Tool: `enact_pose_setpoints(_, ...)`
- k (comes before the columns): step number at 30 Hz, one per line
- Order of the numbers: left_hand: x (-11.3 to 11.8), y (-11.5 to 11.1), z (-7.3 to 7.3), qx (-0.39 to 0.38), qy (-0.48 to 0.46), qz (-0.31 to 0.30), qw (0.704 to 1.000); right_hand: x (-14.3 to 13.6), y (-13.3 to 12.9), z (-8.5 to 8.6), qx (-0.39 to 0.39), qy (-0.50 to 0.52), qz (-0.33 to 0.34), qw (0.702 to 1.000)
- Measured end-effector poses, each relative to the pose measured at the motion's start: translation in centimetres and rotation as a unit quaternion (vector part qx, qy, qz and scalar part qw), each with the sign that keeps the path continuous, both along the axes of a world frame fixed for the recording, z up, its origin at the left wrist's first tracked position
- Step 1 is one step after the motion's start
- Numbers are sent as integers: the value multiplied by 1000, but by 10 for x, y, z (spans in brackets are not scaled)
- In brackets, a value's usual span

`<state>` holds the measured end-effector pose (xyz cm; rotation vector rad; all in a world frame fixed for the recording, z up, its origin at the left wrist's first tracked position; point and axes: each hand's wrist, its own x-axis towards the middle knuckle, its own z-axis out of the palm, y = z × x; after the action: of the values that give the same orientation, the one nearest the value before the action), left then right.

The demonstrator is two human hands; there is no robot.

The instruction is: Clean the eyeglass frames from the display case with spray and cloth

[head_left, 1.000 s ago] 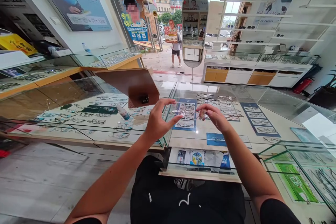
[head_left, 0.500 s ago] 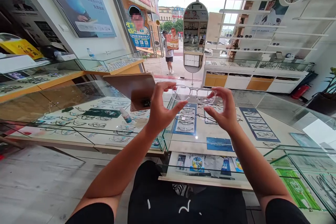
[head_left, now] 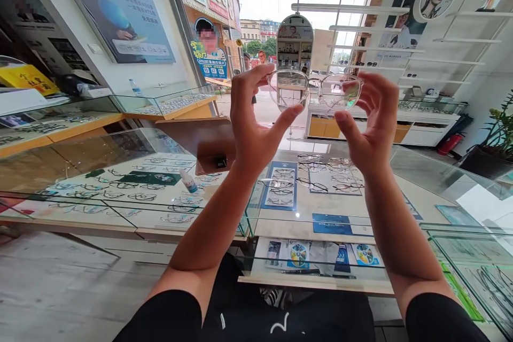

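Note:
A pair of clear-framed eyeglasses is held up in front of me, above the glass counter. My left hand pinches its left side between thumb and fingers. On the other side, my right hand grips the right rim, fingers behind and thumb below. The lenses face me, and the mirror shows through and behind the left one. Below the hands, several eyeglass frames lie in the glass showcase, some on a blue-bordered card.
A brown tilted panel stands on the counter at left, with a small white bottle near it. An open drawer with packets and pens sits at my lap. A plant and fire extinguisher are at far right.
Both hands have raised the eyeglasses higher and nearer to my face, shifting slightly right. The person outside is now mostly hidden behind my left hand.

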<state>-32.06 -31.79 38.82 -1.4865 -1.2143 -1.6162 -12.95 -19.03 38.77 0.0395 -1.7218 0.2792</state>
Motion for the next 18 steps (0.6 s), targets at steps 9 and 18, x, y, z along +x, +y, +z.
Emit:
enact_pose_setpoints(9,-1,14,-1,-9,-15,-8,1000,1,5,0,13,2,-17,1000)
enact_pose_setpoints(18,7,10,-7,-31,-23,9,999,4,0,-5,7,21,-47,999)
